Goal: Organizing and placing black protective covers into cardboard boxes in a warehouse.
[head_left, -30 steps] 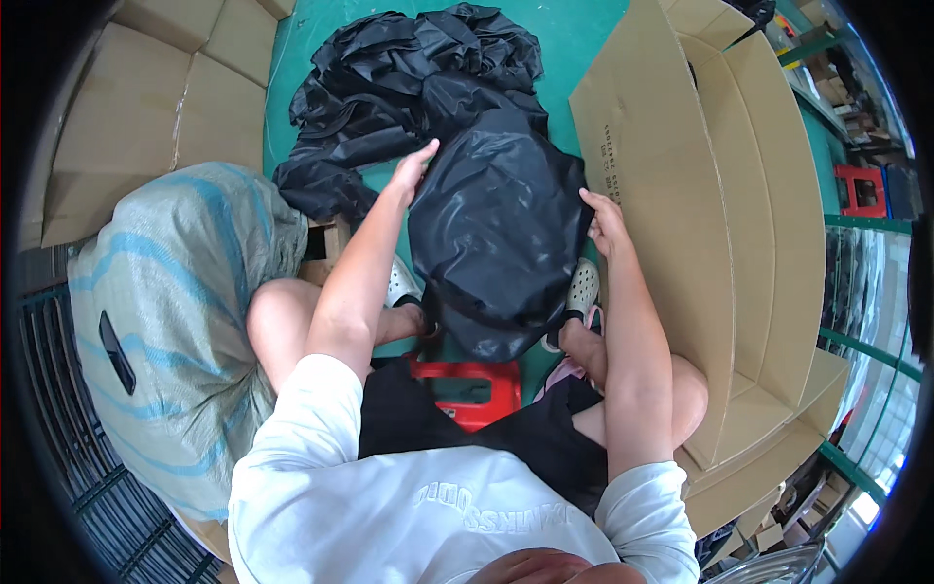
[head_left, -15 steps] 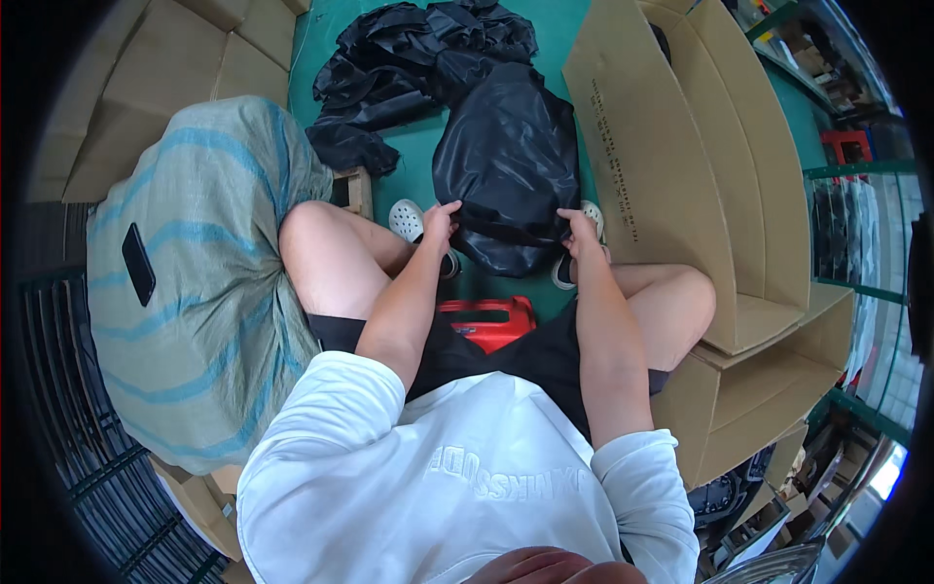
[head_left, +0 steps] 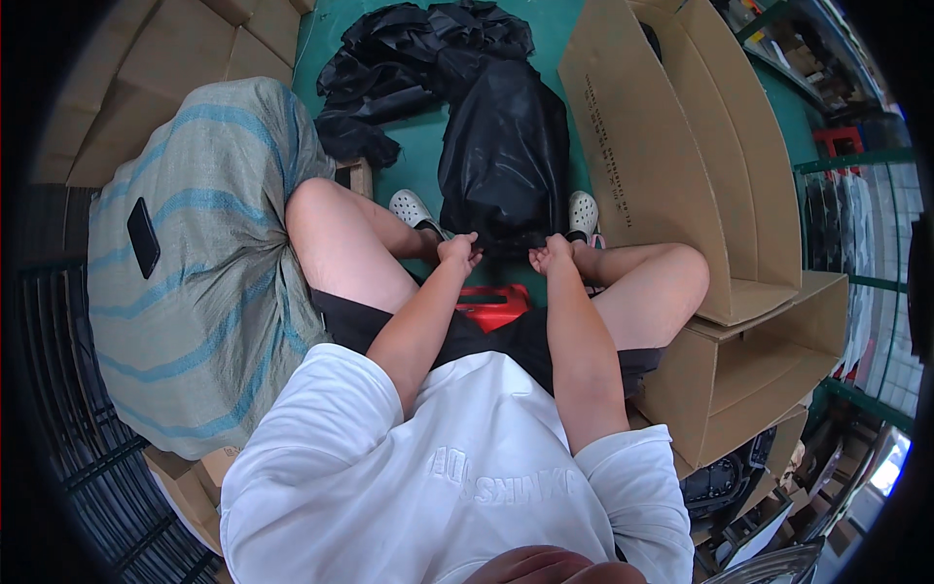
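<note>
A glossy black bag-like bundle of sheeting [head_left: 506,146] lies in front of me between my feet, its narrow near end toward my lap. At that end, my left hand [head_left: 460,253] is closed on the left side of the edge, fingers curled inward. Across a short gap, my right hand [head_left: 552,254] pinches the right side of the same edge. The dark material stretches low between the two hands; the fingertips partly hide the grip itself. Farther off, more crumpled black sheeting [head_left: 389,83] is heaped on the green floor, against the bundle's far left side.
A large striped woven sack [head_left: 195,360] bulges at my left, with a black phone [head_left: 143,238] on it. An open cardboard box [head_left: 647,146] stands at right, above another box [head_left: 769,380]. A red plastic object [head_left: 494,307] sits between my thighs.
Both hands have come toward me and closer together, drawing the bundle's near edge in. The bundle looks narrower and longer than before.
</note>
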`<state>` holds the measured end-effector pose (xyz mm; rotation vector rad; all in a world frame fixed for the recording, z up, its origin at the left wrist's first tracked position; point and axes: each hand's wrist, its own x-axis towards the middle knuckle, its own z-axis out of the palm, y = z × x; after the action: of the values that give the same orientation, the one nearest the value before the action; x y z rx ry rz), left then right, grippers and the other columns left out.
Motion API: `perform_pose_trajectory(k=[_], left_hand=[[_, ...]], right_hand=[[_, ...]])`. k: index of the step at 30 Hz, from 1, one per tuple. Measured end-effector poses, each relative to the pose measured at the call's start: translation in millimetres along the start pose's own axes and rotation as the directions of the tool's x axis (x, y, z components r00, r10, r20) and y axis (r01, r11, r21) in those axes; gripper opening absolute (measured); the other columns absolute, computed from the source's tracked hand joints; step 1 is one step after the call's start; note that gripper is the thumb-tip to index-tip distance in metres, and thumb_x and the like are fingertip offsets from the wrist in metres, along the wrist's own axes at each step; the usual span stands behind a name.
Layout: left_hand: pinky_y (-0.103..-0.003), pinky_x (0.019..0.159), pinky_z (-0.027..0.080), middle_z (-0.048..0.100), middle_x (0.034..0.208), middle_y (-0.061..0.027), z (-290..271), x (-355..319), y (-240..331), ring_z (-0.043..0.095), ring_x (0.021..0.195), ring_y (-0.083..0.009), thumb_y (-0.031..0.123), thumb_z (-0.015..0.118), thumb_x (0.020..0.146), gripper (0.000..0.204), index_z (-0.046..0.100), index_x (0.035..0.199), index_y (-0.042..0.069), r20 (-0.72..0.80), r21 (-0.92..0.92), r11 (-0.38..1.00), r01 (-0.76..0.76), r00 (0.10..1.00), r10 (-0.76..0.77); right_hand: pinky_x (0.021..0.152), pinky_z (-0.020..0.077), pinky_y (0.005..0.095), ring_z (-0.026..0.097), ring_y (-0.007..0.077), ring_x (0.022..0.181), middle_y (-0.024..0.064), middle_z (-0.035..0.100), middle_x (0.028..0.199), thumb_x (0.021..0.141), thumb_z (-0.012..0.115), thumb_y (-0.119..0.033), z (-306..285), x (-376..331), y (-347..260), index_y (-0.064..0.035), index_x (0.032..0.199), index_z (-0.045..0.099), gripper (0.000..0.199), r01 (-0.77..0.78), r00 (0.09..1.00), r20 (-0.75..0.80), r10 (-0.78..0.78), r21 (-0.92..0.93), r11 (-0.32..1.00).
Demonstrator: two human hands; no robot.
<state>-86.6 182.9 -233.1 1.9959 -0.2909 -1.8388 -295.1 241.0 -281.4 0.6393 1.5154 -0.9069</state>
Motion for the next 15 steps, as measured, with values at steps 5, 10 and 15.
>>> perform_pose_trajectory(k=[5,10,15], left_hand=[[-0.045,0.09,0.048,0.066,0.107,-0.0062,-5,17,-27,0.063,0.098,-0.0246,0.024,0.065,0.093,0.024,0.059,0.11,0.009,0.082,-0.541,0.835,0.102,0.994,-0.068],[-0.045,0.096,0.043,0.065,0.114,-0.0065,7,22,-39,0.061,0.102,-0.0234,0.043,0.054,0.098,0.039,0.058,0.121,0.012,0.245,-0.648,0.723,0.241,0.964,-0.102],[-0.045,0.083,0.048,0.064,0.116,-0.0059,15,11,-39,0.061,0.104,-0.0242,0.056,0.058,0.092,0.055,0.055,0.129,0.015,-0.025,-0.392,0.918,0.066,0.996,-0.083]], right_hand=[[0.09,0.0457,0.0485,0.061,0.0241,0.1,0.005,0.066,0.105,0.1,0.035,-0.027,20,-11,14,-0.0113,0.11,0.058,0.029,-0.038,0.999,-0.011,0.044,0.318,0.947],[0.1,0.0432,0.0505,0.059,0.0305,0.114,0.0081,0.062,0.126,0.09,0.047,-0.022,28,-12,23,-0.0097,0.127,0.056,0.04,-0.065,0.974,-0.171,0.148,0.416,0.907],[0.091,0.0528,0.0424,0.061,0.0306,0.113,0.0112,0.063,0.125,0.087,0.049,-0.018,20,17,43,-0.0002,0.126,0.054,0.043,0.217,0.857,-0.499,-0.129,0.122,0.968]])
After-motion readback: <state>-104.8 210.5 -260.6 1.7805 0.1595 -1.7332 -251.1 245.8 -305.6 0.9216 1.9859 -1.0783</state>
